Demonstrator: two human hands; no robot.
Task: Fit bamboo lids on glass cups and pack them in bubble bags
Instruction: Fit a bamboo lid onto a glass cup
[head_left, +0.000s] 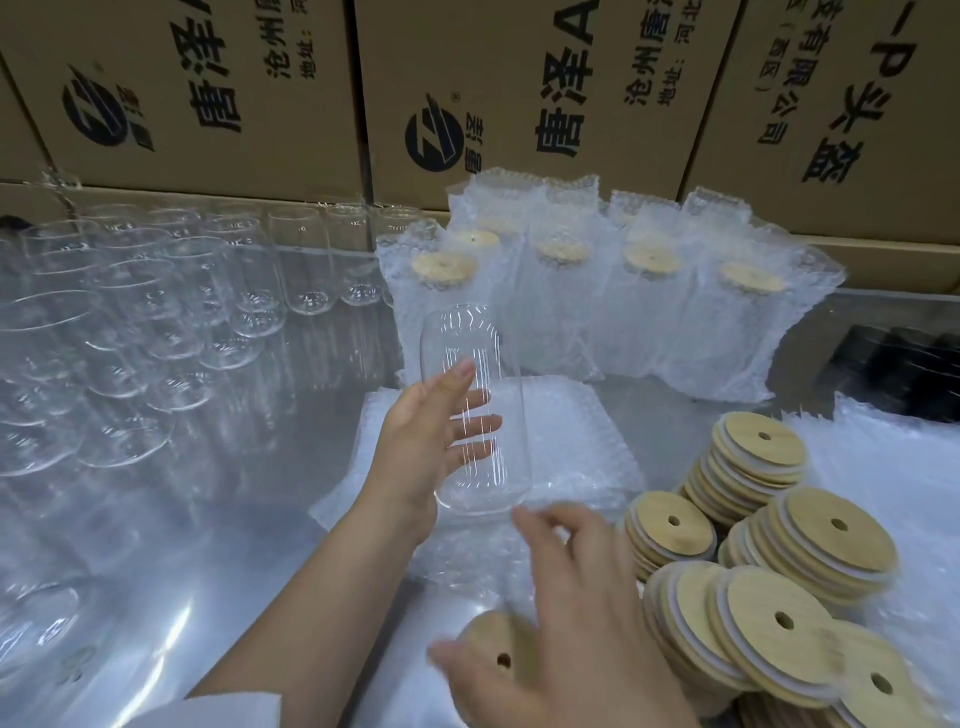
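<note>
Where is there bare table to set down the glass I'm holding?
The bare table front-left, bordered by the empty cups and the flat bubble bags. Crowded: lid stacks on the right, packed cups behind.

Large brown cardboard cartons (197, 104) printed with black Chinese characters and a round black logo stand stacked side by side across the whole back. In front of them lies a shiny silver metal tabletop (208, 519), reflecting soft white light, with a blurred black object (904, 364) at its right edge.
</note>
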